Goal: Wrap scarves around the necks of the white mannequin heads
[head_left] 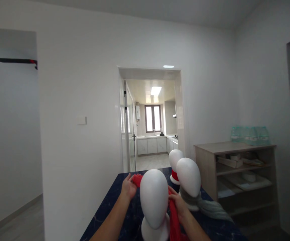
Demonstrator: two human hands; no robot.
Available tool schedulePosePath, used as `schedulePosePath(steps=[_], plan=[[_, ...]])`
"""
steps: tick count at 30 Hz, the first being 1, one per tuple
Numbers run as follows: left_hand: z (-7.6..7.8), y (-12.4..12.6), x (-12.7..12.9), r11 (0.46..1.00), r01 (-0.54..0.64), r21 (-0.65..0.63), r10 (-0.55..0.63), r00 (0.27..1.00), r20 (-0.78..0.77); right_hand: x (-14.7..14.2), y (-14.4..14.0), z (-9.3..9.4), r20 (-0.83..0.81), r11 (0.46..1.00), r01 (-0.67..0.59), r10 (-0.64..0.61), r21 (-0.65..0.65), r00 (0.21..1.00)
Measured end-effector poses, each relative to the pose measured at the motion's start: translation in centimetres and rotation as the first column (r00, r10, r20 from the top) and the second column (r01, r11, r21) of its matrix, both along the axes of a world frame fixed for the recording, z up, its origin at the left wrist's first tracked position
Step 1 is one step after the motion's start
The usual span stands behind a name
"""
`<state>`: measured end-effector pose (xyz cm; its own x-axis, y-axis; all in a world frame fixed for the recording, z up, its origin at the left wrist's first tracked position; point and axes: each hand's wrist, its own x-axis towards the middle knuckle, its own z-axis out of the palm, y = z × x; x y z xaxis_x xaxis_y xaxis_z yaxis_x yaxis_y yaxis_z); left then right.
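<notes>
At the lower centre of the frame, a red scarf [174, 217] is held around the back of a white mannequin head [154, 198], which stands on the dark blue marbled bench [104, 214]. One end of the scarf is gripped by the left hand [128, 187], whose fingers are curled around the bunched cloth just left of the head near its top. The other length is pinched by the right hand [178, 203], closed on the fabric just right of the head, and from there the cloth is seen hanging down toward the bottom edge. Just behind and to the right, a second white head [189, 176] is set on the bench with a grey scarf [207, 206] wound at its neck and trailed off to the right. Farther back, a third white head [175, 159] is partly hidden, with a red band [174, 175] at its neck. At the right of the frame, a wooden shelf unit [235, 147] is placed against the wall, with packed water bottles [250, 135] on top. Behind the bench, at the centre, a doorway [150, 117] is opened onto a kitchen.
</notes>
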<state>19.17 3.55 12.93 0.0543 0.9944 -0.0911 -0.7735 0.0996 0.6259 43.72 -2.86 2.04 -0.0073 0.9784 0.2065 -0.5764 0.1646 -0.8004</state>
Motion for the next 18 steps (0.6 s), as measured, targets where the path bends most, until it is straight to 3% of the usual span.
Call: schedulePosePath(steps=[5,8,13,18], plan=[[-5.3,-2.7,-1.2,0.992,-0.048,-0.119,0.056,0.996,0.063,-1.1,1.3,-5.0,-0.175,0.996,-0.013,-0.002,-0.084,0.985],[-8.4,-4.7,-1.5,0.98,-0.057,-0.191,0.08,0.99,0.113,-1.2,1.3,-6.9,-0.207,0.991,-0.028,0.0,-0.132,0.978],[-12.5,-7.8,-1.0,0.966,0.001,-0.259,0.061,0.971,0.233,-1.2,0.4,-7.6,-0.216,0.988,-0.006,-0.028,-0.154,0.976],[-14.2,-10.1,-0.2,0.964,0.134,-0.228,-0.05,0.938,0.343,-1.3,-0.2,-7.1,-0.189,0.991,0.003,-0.028,-0.131,0.981]])
